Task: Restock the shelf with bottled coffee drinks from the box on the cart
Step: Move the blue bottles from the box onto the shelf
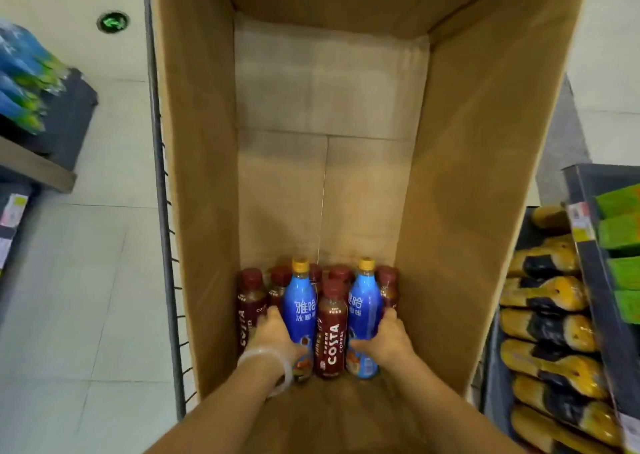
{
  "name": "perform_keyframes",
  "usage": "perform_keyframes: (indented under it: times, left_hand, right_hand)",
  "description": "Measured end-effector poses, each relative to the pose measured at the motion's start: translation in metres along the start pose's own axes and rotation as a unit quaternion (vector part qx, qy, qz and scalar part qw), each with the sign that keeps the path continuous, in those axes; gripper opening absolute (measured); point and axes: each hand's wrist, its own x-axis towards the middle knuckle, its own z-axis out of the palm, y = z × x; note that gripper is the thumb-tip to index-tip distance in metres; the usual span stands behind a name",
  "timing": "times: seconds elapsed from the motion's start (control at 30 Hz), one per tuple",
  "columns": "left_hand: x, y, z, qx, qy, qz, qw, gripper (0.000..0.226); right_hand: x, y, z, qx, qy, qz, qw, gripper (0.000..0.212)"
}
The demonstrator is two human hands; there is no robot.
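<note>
Both hands are down in the box [194, 176], left hand [273, 335] and right hand [386, 337] each with fingers wrapped round a blue bottle [299, 315], so it's the pickup step, next probably lifting them straight up past the red bottles [331, 329].

Pale tiled floor [86, 280], green arrow marker [112, 21], stocked shelving [588, 193] either side, possibly snacks.

The rear brown bottles [341, 273] show only caps behind the front row; small label print is unreadable.
</note>
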Motion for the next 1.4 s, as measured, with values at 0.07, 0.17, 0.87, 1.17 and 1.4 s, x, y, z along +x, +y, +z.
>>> perform_keyframes:
  times: [0.07,0.17,0.87,1.17,1.4]
  left_hand:
    - [0.008,-0.002,0.007,-0.023,0.008,-0.011,1.0,0.074]
    - [0.02,-0.007,0.015,-0.092,0.014,-0.021,0.995,0.082]
    - [0.014,-0.004,0.015,-0.124,0.067,0.041,0.989,0.053]
    - [-0.11,0.069,-0.071,-0.241,0.073,0.283,0.925,0.059]
    - [-0.236,0.16,-0.074,-0.278,0.039,0.471,0.836,0.056]
  right_hand:
    - [0.009,0.001,0.009,0.052,0.022,0.017,0.998,0.074]
    - [0.017,0.004,0.021,0.094,0.057,0.031,0.994,0.075]
    - [-0.043,0.003,-0.027,0.167,0.102,-0.072,0.978,0.054]
    - [-0.132,0.011,-0.108,0.28,0.15,-0.209,0.925,0.054]
    - [-0.241,0.052,-0.216,0.357,0.254,-0.311,0.843,0.056]
